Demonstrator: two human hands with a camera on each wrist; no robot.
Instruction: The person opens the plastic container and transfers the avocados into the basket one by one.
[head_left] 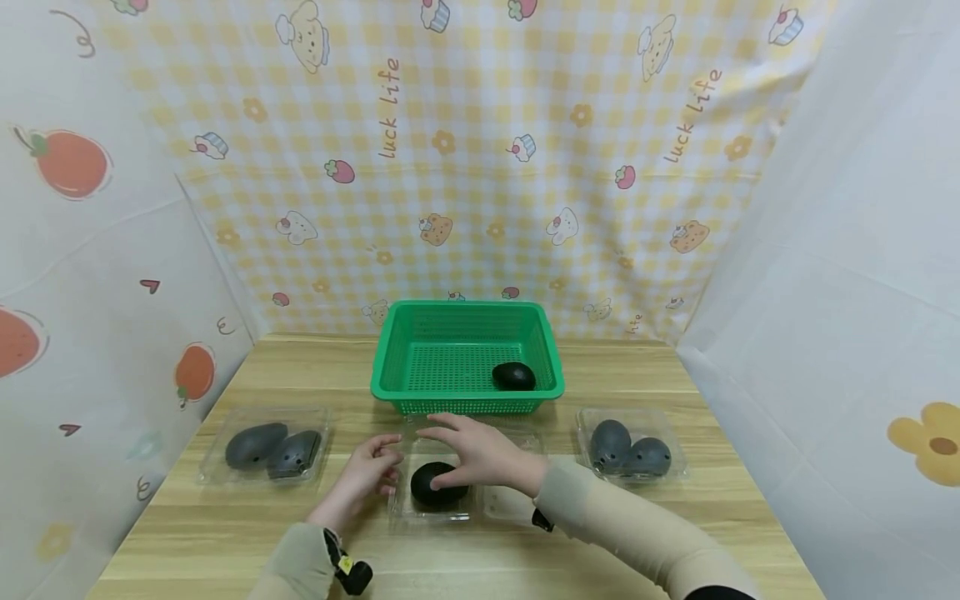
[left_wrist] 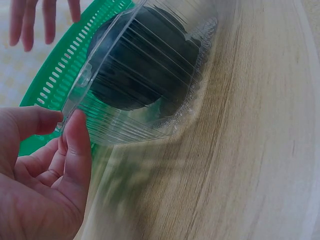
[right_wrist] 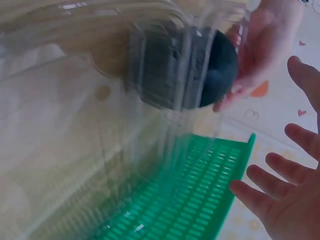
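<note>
A clear plastic clamshell box (head_left: 408, 510) stands with its lid folded out in front of the basket, one dark avocado (head_left: 426, 492) lying inside. At its left edge is my left hand (head_left: 366, 471); in the left wrist view, thumb and index finger pinch the plastic rim (left_wrist: 82, 80). My right hand (head_left: 480, 454) hovers over the box and partly covers the avocado in the head view. Its fingers (right_wrist: 287, 170) are spread and hold nothing. Behind the box, the green basket (head_left: 386, 358) has one dark avocado (head_left: 514, 376) in its right front corner.
A clear box (head_left: 213, 467) with two dark avocados (head_left: 255, 446) sits on the left of the wooden table (head_left: 487, 567). Another clear box (head_left: 660, 417) with two avocados (head_left: 611, 442) stands to the right. A checked cloth (head_left: 480, 183) hangs behind the table.
</note>
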